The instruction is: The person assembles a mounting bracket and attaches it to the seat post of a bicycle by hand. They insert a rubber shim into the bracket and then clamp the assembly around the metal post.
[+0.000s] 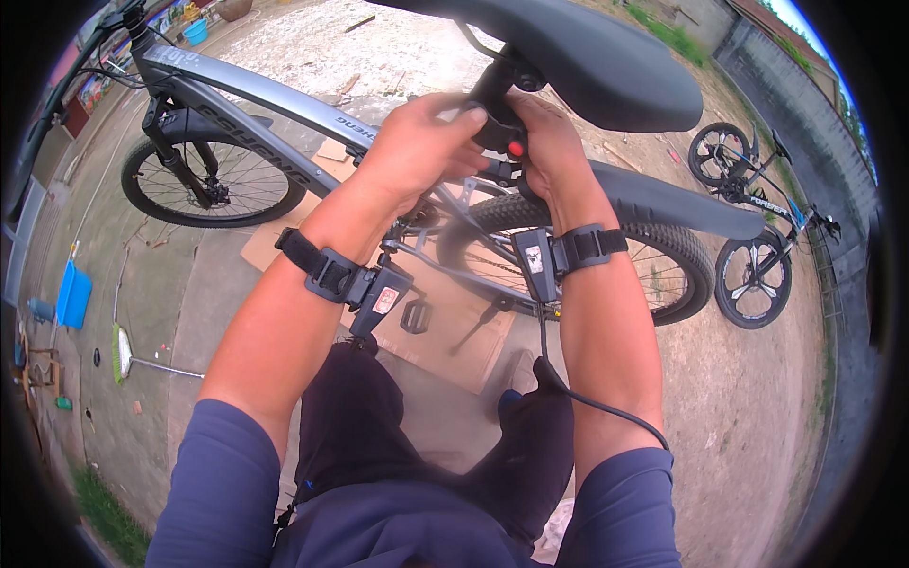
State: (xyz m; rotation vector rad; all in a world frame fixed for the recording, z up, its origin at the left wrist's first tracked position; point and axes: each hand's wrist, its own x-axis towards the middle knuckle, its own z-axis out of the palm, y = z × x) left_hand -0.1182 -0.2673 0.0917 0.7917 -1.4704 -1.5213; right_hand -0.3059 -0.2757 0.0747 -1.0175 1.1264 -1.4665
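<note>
A silver and black bicycle (246, 80) stands across in front of me, its front wheel to the left. Its black saddle (615, 62) tilts over my hands at the top. Below the saddle, a small black fitting with a red round part (515, 149) sits at the seat post (491, 87). My left hand (426, 142) closes on this fitting from the left, thumb near the post and fingers curled, partly hidden. From the right, my right hand (549, 142) wraps the fitting's other side, with its fingertips out of sight behind. The rear mudguard (672, 204) extends right, beneath my right wrist.
Flattened cardboard (454, 355) lies under the bicycle, with a pedal (414, 316) above it. A second bicycle (757, 204) leans at the right near a grey wall (800, 85). Left on the ground are a blue plastic container (73, 295) and a broom (121, 354).
</note>
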